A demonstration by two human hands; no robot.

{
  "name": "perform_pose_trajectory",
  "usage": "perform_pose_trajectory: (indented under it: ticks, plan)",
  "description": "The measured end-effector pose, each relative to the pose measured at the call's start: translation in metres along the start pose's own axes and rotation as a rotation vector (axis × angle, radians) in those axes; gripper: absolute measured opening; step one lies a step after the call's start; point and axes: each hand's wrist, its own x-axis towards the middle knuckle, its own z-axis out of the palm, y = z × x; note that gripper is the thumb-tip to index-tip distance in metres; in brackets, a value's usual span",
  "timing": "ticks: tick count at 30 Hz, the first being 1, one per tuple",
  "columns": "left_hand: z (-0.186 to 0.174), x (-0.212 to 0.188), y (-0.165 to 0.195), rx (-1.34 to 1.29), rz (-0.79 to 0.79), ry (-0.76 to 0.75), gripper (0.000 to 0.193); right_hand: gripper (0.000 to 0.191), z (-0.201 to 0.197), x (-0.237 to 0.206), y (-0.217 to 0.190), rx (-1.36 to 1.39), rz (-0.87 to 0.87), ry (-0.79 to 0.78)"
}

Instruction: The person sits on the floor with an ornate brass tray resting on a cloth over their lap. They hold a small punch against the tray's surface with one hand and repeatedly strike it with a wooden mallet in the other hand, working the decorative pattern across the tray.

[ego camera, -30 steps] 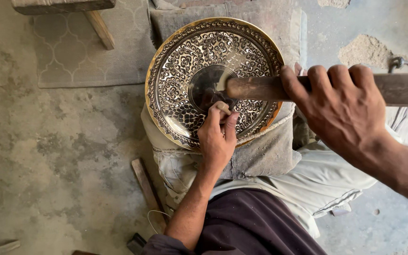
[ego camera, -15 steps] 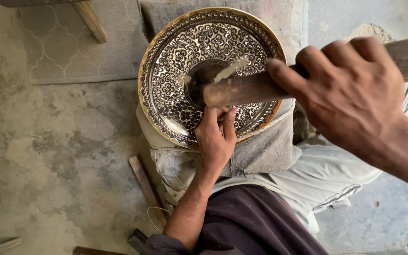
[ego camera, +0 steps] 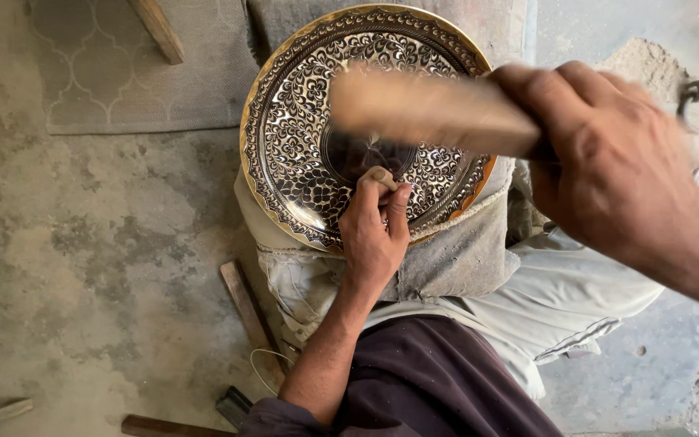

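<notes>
- The engraved round metal plate (ego camera: 301, 137) is propped at a tilt on a padded support covered with grey cloth (ego camera: 455, 259), which rests against the person's lap; in this position the decorated face is turned up toward the head camera and both hands can reach it.
- The left hand (ego camera: 374, 235) is laid on the lower part of the plate, its fingers pressed together around a small slender tool (ego camera: 383, 175), pinched near its top. The tool is held close to upright so that its tip meets the plate near the centre; the tip itself is hidden by the fingers.
- The heel of the left hand is braced on the plate rim and the cloth, judged to steady both the tool and the plate.
- The right hand (ego camera: 608, 162) is closed in a fist around the handle of a wooden mallet (ego camera: 422, 109). The mallet is blurred by motion and lies across the upper half of the plate, above the pinched tool.
- The plate shows a golden scalloped rim, a broad band of dense floral scrollwork in dark and bright metal, and a plain dark central disc.
- Wooden sticks (ego camera: 244, 303) lie on the concrete floor (ego camera: 82, 267) just beside the support, and a patterned mat (ego camera: 115, 73) is spread beyond it.
</notes>
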Motion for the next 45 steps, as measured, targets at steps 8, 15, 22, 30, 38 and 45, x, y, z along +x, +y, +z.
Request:
perform_pose_trajectory:
  ticks: [8, 15, 22, 30, 38, 45]
  plan:
    - [0.001, -0.002, -0.006, -0.007, 0.024, -0.015, 0.016, 0.050, 0.000, 0.001, -0.002, -0.235, -0.049, -0.122]
    - [0.002, -0.003, -0.009, -0.015, 0.001, -0.017, 0.017, 0.046, -0.010, 0.003, -0.007, -0.419, -0.127, -0.135]
    - [0.000, -0.003, -0.010, 0.031, -0.008, -0.040, 0.018, 0.046, 0.003, -0.013, -0.006, -0.339, -0.062, -0.102]
    - [0.001, -0.003, -0.010, 0.033, 0.014, -0.054, 0.019, 0.050, -0.016, -0.003, -0.017, -0.088, 0.039, -0.064]
    - [0.002, -0.003, -0.015, 0.000, 0.033, -0.067, 0.020, 0.051, -0.011, -0.009, -0.014, -0.328, -0.059, -0.080]
    - [-0.001, -0.002, -0.012, 0.017, 0.039, -0.058, 0.019, 0.053, -0.014, -0.008, -0.018, -0.222, -0.063, -0.049]
